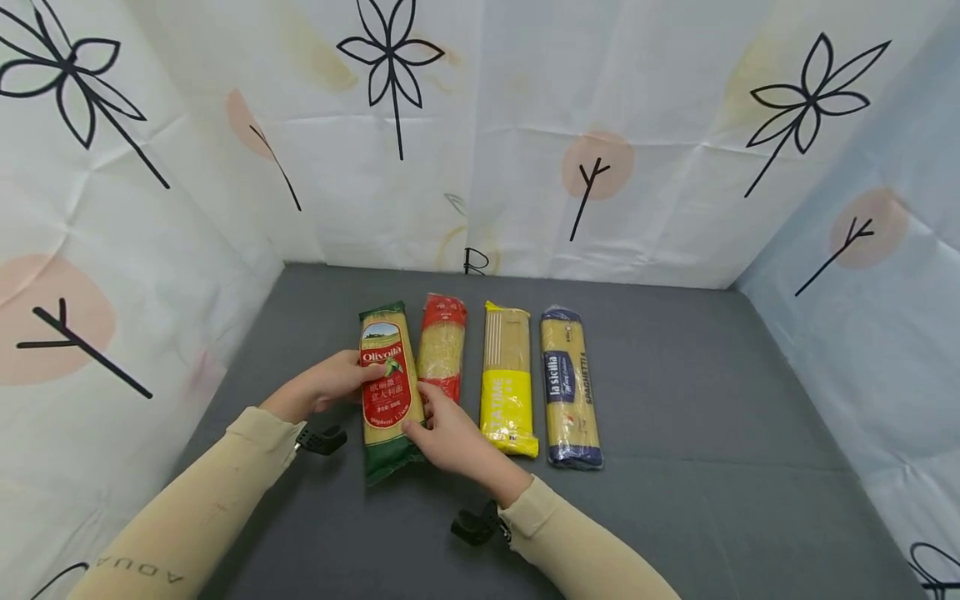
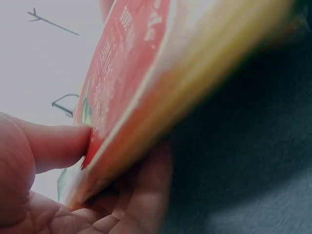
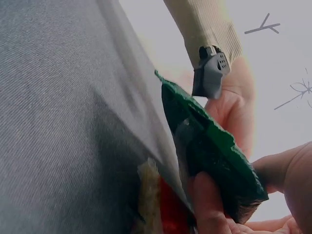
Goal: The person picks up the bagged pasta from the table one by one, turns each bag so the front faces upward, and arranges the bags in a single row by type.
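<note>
Both hands hold a pack of spaghetti (image 1: 378, 333) with a red label and green ends, left of the other packs. My left hand (image 1: 330, 383) grips its left edge; in the left wrist view the thumb lies over the red label and the fingers curl beneath. At its lower right edge my right hand (image 1: 453, 437) pinches the pack, thumb on the front. The right wrist view shows the pack's green end (image 3: 214, 146) raised above the table. Partly behind it lies a red-ended noodle pack (image 1: 442, 346), its lower part covered by the held pack and right hand.
A yellow noodle pack (image 1: 506, 400) and a blue-ended spaghetti pack (image 1: 572, 392) lie in a row to the right on the grey table (image 1: 697, 467). White patterned cloth (image 1: 517, 108) stands behind and at both sides. Dark cameras sit at both wrists.
</note>
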Demonstrator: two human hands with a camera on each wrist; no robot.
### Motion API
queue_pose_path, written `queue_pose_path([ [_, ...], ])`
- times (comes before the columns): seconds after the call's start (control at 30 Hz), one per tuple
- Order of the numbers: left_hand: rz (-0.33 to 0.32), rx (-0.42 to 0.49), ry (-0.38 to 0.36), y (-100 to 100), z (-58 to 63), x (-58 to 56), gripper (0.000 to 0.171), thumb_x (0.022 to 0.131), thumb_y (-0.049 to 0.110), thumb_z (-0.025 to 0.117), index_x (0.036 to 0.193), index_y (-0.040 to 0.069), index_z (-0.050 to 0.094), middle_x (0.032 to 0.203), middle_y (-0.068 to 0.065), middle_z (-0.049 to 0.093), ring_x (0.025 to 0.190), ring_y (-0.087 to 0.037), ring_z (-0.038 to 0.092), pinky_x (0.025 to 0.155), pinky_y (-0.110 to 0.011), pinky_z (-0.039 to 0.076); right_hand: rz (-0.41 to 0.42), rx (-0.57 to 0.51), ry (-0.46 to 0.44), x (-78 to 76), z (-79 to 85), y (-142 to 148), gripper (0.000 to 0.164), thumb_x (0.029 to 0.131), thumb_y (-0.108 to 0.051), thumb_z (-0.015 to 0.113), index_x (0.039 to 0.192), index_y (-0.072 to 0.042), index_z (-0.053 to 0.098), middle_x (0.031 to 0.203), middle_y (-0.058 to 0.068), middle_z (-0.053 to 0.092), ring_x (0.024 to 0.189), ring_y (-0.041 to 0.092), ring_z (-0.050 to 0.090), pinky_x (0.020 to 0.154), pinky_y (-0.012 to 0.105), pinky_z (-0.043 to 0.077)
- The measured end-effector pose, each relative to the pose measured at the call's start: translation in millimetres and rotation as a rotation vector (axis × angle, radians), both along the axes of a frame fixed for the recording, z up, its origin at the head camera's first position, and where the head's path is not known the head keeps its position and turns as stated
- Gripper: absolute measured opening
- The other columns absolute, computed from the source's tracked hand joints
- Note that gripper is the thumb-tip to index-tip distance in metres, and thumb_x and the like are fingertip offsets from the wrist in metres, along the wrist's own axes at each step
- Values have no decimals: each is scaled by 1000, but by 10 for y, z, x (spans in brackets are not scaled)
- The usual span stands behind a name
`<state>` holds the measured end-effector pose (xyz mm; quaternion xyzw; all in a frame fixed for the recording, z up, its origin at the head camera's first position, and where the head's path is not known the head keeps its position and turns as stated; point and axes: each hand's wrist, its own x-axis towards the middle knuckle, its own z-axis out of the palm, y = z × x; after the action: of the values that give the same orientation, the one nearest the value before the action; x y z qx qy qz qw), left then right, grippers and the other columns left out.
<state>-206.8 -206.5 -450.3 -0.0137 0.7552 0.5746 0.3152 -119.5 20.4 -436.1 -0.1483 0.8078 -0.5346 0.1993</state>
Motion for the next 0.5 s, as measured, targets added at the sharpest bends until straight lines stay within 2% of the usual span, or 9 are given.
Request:
queue_pose_path([
  [0.13, 4, 4, 0, -45, -15, -9, 47, 100, 29, 55, 130, -7, 46, 109, -17, 64, 92, -26, 67, 81, -43, 54, -12, 31, 13, 7, 50, -67, 68, 94, -27, 65, 149, -4, 31, 110, 1, 60, 86, 11, 57, 72, 28, 50],
  [0.27, -24, -10, -13, -104, 10, -41, 46, 101, 27, 55, 130, -7, 46, 108, -17, 64, 92, -26, 67, 81, -43, 54, -16, 22, -2, -16, 68, -139, 68, 93, -27, 67, 147, -4, 33, 102, -2, 59, 83, 11, 58, 68, 28, 51],
  [0.37, -20, -45, 10, -160, 64, -100, 46, 100, 24, 56, 130, -8, 44, 111, -18, 63, 94, -26, 66, 84, -43, 53, -30, 3, -5, -79, 57, -218, 63, 93, -27, 67, 143, -5, 37, 100, -2, 59, 82, 10, 58, 68, 28, 51],
  [0.5, 0, -101, 54, -236, 131, -187, 55, 99, 22, 58, 137, -9, 34, 123, -24, 56, 103, -28, 62, 91, -46, 49, -49, 15, -7, -165, 44, -331, 59, 93, -27, 67, 140, -6, 39, 100, -1, 60, 79, 9, 59, 67, 28, 51],
])
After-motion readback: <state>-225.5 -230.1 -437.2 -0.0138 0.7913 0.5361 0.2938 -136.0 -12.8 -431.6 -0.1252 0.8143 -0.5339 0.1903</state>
